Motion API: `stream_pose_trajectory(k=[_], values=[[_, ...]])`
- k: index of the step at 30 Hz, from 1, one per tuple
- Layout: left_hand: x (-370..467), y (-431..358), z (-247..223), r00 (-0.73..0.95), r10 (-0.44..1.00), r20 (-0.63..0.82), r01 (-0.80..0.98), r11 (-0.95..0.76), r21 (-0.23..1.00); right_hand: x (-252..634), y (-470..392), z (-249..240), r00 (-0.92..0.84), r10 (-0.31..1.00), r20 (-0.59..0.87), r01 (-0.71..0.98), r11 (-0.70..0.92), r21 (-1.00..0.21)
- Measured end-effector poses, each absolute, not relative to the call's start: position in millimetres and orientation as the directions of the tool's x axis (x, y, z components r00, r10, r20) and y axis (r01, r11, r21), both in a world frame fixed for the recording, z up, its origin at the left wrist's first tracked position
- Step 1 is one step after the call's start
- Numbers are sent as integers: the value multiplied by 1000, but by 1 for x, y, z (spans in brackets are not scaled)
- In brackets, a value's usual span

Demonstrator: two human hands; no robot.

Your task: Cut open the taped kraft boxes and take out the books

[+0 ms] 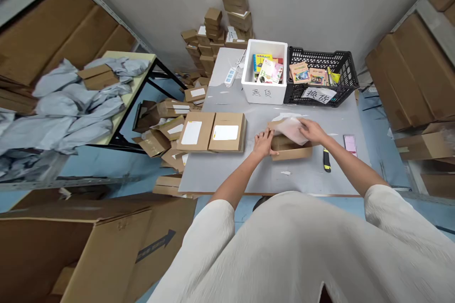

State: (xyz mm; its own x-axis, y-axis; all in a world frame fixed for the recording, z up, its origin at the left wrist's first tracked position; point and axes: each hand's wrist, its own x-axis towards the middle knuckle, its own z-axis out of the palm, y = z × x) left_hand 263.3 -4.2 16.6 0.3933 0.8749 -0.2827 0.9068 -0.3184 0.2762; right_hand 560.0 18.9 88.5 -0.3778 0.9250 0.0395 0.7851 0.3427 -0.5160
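Note:
A small open cardboard box (292, 153) lies on the grey table in front of me. My left hand (263, 143) grips its left side, with the thumb at the near corner. A thin, whitish, translucent sheet (292, 129), perhaps foam or bubble wrap, rises out of the box. Its upper right edge is pinched in my right hand (313, 131), above the box's right end. The sheet covers part of the box, and I cannot make out what lies beneath it. Right of the box lies a black and yellow utility knife (326, 160).
Two stacks of labelled boxes (227, 138) stand left on the table (259, 173). At the back are a white bin (265, 92) and a black crate (341, 97) with booklets. A phone (350, 144) lies right, a power strip (231, 77) back left. Cartons crowd the floor left.

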Motion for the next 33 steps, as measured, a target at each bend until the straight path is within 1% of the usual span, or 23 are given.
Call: stream_pose_trajectory(k=[2, 5, 8, 11, 14, 16, 19, 21, 23, 25, 27, 30, 33], values=[[267, 5, 17, 359, 890, -282, 922, -291, 256, 571, 17, 97, -263, 959, 103, 741, 270, -615], [270, 22, 18, 327, 902, -283, 935, -266, 233, 581, 5, 94, -126, 986, 109, 658, 165, -735], [271, 38, 18, 287, 914, -286, 950, -234, 205, 587, -19, 71, -48, 998, 35, 569, 56, -820], [271, 45, 17, 268, 922, -281, 953, -212, 215, 587, -53, 38, -29, 996, -81, 508, -55, -860], [269, 45, 13, 274, 927, -257, 940, -201, 277, 581, -87, 3, -78, 968, -238, 531, -162, -832], [268, 43, 10, 277, 931, -237, 924, -189, 333, 575, -105, -17, -87, 928, -361, 566, -252, -785], [266, 39, 9, 266, 939, -217, 902, -163, 400, 568, -120, -40, -44, 869, -493, 701, -325, -635], [266, 35, 9, 256, 944, -207, 889, -146, 433, 565, -124, -50, 8, 841, -541, 783, -342, -520], [265, 30, 10, 241, 949, -202, 884, -129, 450, 566, -125, -56, 34, 820, -572, 831, -341, -440], [264, 22, 11, 213, 956, -201, 889, -104, 447, 569, -122, -59, 39, 826, -563, 850, -323, -415], [262, 12, 12, 173, 965, -195, 894, -70, 443, 576, -115, -59, 58, 872, -487, 836, -309, -454], [255, -1, 13, 87, 983, -161, 879, 0, 477, 591, -95, -54, 176, 923, -342, 723, -357, -592], [248, -7, 14, -36, 988, -153, 811, 119, 574, 608, -64, -44, 286, 900, -330, 499, -434, -750]])
